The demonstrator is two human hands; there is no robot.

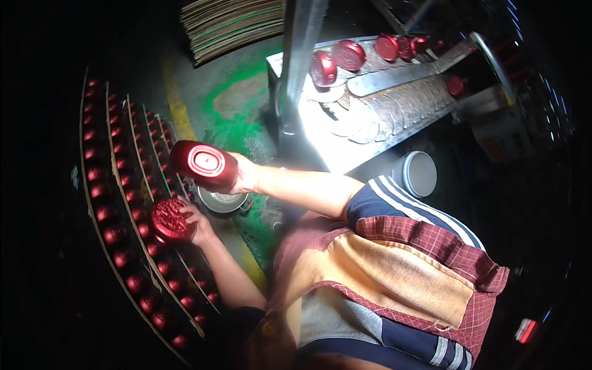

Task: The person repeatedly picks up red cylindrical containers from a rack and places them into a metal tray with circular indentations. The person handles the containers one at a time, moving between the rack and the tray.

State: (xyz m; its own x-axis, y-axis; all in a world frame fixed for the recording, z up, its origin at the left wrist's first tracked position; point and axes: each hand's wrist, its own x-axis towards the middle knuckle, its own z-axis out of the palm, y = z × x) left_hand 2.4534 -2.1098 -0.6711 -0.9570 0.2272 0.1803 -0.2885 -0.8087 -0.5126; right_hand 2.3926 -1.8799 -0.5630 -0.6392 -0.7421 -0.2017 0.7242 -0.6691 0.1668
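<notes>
My right hand [246,175] grips the end of a glossy dark red rounded piece [180,161], held out over the near end of the racks. A bright oval reflection lies on its side. Lower and to the left, my left hand [198,223] has its fingers around a round red metallic piece [168,217] with a raised pattern on its face. The two pieces are apart. A pale round basin [223,202] sits below my right hand, partly hidden by it and the piece.
Long boards [112,157] on the left carry rows of similar red pieces. A lit conveyor [407,114] at upper right bears several more. A metal post [299,68] rises beside it. A white bucket [420,174] stands below, and stacked boards [231,28] lie at the back.
</notes>
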